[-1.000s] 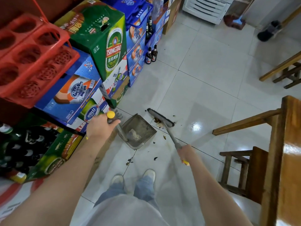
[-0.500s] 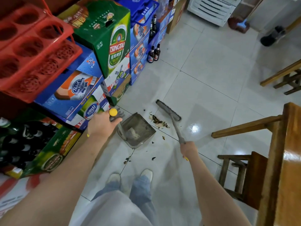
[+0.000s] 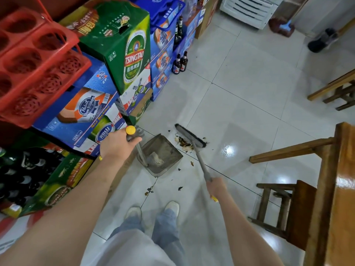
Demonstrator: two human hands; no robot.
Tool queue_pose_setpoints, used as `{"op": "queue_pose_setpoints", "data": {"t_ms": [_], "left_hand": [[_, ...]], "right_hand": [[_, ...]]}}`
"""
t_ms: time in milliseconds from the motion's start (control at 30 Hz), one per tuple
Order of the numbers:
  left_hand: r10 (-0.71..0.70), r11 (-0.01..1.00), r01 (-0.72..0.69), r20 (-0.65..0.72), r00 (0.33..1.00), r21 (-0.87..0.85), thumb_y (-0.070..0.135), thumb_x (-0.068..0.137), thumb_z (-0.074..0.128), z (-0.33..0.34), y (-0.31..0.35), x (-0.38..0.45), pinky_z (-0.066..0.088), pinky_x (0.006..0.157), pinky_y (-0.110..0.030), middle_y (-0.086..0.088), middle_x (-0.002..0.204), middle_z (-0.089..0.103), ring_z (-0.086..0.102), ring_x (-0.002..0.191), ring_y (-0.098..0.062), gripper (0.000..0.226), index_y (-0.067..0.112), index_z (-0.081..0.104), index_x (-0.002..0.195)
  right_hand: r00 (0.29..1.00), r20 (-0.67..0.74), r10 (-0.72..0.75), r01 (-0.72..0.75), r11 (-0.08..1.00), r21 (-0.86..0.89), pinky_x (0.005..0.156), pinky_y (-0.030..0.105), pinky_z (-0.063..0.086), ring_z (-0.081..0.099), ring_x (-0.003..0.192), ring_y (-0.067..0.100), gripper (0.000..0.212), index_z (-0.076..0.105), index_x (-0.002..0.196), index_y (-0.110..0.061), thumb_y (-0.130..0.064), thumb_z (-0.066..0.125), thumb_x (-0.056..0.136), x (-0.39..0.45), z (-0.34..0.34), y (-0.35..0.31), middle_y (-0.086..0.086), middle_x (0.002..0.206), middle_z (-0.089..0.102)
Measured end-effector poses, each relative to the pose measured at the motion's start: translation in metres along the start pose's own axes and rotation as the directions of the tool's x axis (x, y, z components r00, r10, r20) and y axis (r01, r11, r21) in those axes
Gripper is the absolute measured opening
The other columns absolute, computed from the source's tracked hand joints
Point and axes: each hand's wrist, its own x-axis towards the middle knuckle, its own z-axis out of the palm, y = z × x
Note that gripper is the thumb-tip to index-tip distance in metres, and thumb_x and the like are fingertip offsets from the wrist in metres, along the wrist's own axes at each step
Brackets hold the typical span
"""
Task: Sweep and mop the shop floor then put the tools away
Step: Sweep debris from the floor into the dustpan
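1. While I stand on the white tiled floor, my right hand is curled round the broom handle, and the brush head sits on the tiles just right of a small heap of brown debris.
2. My left hand grips the yellow-capped handle of the dustpan; the pan rests on the floor with its open edge toward the debris, just beside it, and some pale dirt lies inside.
3. A few loose scraps lie on the tiles nearer my shoes.
4. To my left, beer cartons are stacked beside red crates, with two brown bottles standing on the floor at the foot of the stack.
5. To my right stand wooden stools and a glossy wooden tabletop.
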Motion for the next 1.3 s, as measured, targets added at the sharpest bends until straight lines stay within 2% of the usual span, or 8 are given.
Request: {"op": "queue_pose_setpoints", "data": {"t_ms": [233, 333, 500, 633, 767, 933, 1100, 1300], "left_hand": [[-0.005, 1.000, 0.005, -0.006, 1.000, 0.020, 0.053, 0.082, 0.064, -0.002, 0.001, 0.003, 0.040, 0.060, -0.030, -0.012, 0.090, 0.066, 0.064, 0.091, -0.031, 0.043, 0.012, 0.051, 0.081], [-0.016, 1.000, 0.016, -0.001, 1.000, 0.001, 0.053, 0.081, 0.065, -0.002, -0.001, 0.005, 0.038, 0.059, -0.030, -0.008, 0.078, 0.057, 0.063, 0.085, -0.030, 0.044, 0.013, 0.047, 0.076], [0.009, 1.000, -0.009, -0.017, 1.000, -0.002, 0.054, 0.081, 0.065, -0.001, -0.003, 0.007, 0.038, 0.058, -0.030, -0.002, 0.071, 0.050, 0.060, 0.079, -0.026, 0.044, 0.014, 0.047, 0.073], [0.014, 1.000, -0.013, -0.034, 0.999, 0.014, 0.055, 0.081, 0.064, 0.002, -0.005, 0.007, 0.040, 0.060, -0.029, -0.006, 0.078, 0.059, 0.063, 0.086, -0.027, 0.045, 0.011, 0.054, 0.080], [0.015, 1.000, -0.015, -0.034, 0.999, 0.015, 0.054, 0.081, 0.064, 0.002, -0.005, 0.005, 0.041, 0.061, -0.030, -0.009, 0.084, 0.063, 0.064, 0.089, -0.028, 0.044, 0.011, 0.054, 0.082], [0.001, 0.999, 0.001, -0.031, 1.000, 0.049, 0.055, 0.082, 0.063, 0.001, -0.003, 0.000, 0.047, 0.066, -0.033, -0.011, 0.091, 0.065, 0.064, 0.093, -0.029, 0.047, 0.009, 0.056, 0.088], [-0.003, 1.000, 0.003, -0.032, 0.999, -0.008, 0.052, 0.082, 0.065, -0.004, -0.001, -0.001, 0.043, 0.064, -0.031, -0.012, 0.089, 0.065, 0.064, 0.092, -0.030, 0.043, 0.010, 0.053, 0.083], [-0.023, 0.992, 0.020, -0.019, 1.000, -0.125, 0.050, 0.081, 0.067, -0.009, 0.015, 0.004, 0.040, 0.062, -0.030, -0.009, 0.082, 0.063, 0.062, 0.088, -0.030, 0.041, 0.011, 0.057, 0.080]], "right_hand": [[0.998, -0.046, -0.051, 0.052, 0.998, 0.019, 0.040, 0.021, 0.035, 0.050, 0.041, 0.020, 0.028, 0.051, 0.079, -0.007, -0.026, 0.042, 0.097, 0.002, -0.016, 0.000, 0.006, 0.055, 0.051], [0.996, -0.061, -0.059, 0.058, 0.998, -0.026, 0.040, 0.021, 0.036, 0.050, 0.033, 0.016, 0.029, 0.052, 0.078, -0.006, -0.023, 0.040, 0.097, 0.014, -0.028, -0.010, 0.005, 0.043, 0.053], [0.995, -0.073, -0.073, 0.067, 0.994, -0.085, 0.042, 0.021, 0.037, 0.053, 0.041, 0.020, 0.027, 0.054, 0.087, -0.004, -0.023, 0.038, 0.096, 0.027, -0.035, -0.012, 0.008, 0.061, 0.054], [0.991, -0.105, -0.076, 0.064, 0.991, -0.113, 0.061, 0.027, 0.049, 0.062, 0.069, 0.030, 0.018, 0.054, 0.091, -0.008, -0.020, 0.041, 0.091, 0.031, -0.029, -0.004, 0.009, 0.077, 0.058], [0.992, -0.099, -0.074, 0.059, 0.987, -0.152, 0.070, 0.032, 0.052, 0.060, 0.076, 0.030, 0.017, 0.054, 0.097, -0.011, -0.016, 0.041, 0.089, 0.027, -0.029, -0.004, 0.009, 0.086, 0.058], [0.990, -0.108, -0.089, 0.073, 0.987, -0.141, 0.066, 0.029, 0.048, 0.060, 0.078, 0.029, 0.020, 0.058, 0.103, -0.013, -0.017, 0.042, 0.091, 0.027, -0.028, 0.001, 0.007, 0.087, 0.058], [0.982, -0.151, -0.112, 0.113, 0.994, -0.006, 0.061, 0.029, 0.046, 0.061, 0.074, 0.031, 0.025, 0.050, 0.069, -0.014, -0.018, 0.042, 0.092, 0.018, -0.022, 0.010, 0.009, 0.075, 0.058], [0.981, -0.175, -0.088, 0.096, 0.995, 0.038, 0.059, 0.027, 0.042, 0.065, 0.084, 0.033, 0.018, 0.049, 0.079, -0.014, -0.022, 0.041, 0.092, 0.021, -0.051, -0.007, 0.011, 0.081, 0.057]]}}
